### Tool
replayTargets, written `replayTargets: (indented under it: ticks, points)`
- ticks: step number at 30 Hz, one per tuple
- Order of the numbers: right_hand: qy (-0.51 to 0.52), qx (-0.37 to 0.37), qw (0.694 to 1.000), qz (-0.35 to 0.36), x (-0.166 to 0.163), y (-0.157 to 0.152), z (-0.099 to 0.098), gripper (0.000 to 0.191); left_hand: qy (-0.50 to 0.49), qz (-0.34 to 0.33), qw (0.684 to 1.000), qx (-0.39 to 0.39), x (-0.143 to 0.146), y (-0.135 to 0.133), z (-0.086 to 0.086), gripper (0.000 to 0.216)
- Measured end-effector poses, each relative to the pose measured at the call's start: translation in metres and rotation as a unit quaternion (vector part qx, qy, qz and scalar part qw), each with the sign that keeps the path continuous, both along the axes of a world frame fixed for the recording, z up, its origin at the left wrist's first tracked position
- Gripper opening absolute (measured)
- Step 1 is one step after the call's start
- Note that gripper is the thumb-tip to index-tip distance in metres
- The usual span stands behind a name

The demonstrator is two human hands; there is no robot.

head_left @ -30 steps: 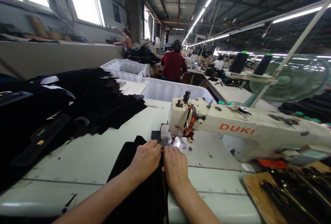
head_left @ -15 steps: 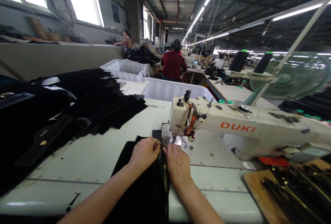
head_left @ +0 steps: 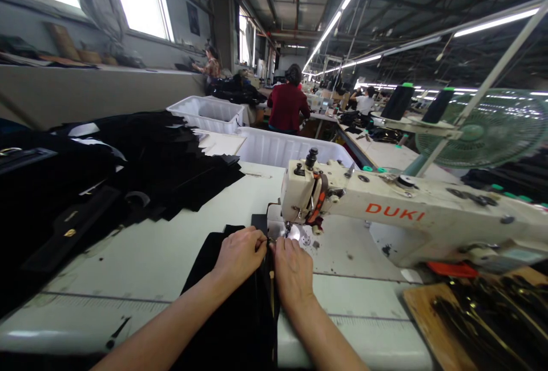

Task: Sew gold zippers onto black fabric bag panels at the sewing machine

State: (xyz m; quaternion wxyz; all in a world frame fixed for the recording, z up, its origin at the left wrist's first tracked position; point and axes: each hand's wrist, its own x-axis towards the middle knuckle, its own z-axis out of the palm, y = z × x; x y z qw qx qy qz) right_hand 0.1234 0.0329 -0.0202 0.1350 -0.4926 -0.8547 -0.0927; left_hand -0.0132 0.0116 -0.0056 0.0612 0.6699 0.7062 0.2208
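Observation:
Black fabric (head_left: 231, 308) hangs over the front edge of the table and runs up to the needle area of the white sewing machine (head_left: 355, 200). My left hand (head_left: 242, 251) lies on it, thumb and forefinger pinched at its edge. Close beside, my right hand (head_left: 293, 268) has its fingers closed on the right edge of the same fabric. A narrow strip with a gold line, which looks like a zipper (head_left: 272, 291), runs down between my hands. The fingertips are just left of the lit presser foot (head_left: 289, 228), and what they pinch exactly is partly hidden.
Layered black pieces (head_left: 149, 165) cover the table's left side. A wooden board (head_left: 417, 302) with black and gold zippers sits at right. Behind are white plastic bins (head_left: 282, 145), thread cones (head_left: 398, 103), a green fan (head_left: 479, 128) and a person in dark red (head_left: 287, 103).
Both hands stay almost in place on the black fabric at the machine. The view has shifted very slightly. In the background, a person in white has raised an arm.

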Motion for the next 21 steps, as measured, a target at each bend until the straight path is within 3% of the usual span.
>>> replayTargets:
  ticks: [8,12,21]
  points:
    - [-0.03,-0.002,0.998,0.053,-0.001,0.004,0.009,0.013,0.021,-0.072,0.997,0.006,-0.001,-0.001,0.003,0.019]
    - [-0.032,0.0,0.996,0.079,0.003,0.007,0.008,0.011,-0.01,-0.054,0.998,-0.009,-0.007,0.004,0.004,0.017]
    - [-0.027,0.013,0.998,0.057,0.002,0.005,0.002,0.009,-0.056,-0.04,0.998,-0.016,-0.011,0.009,0.001,0.018]
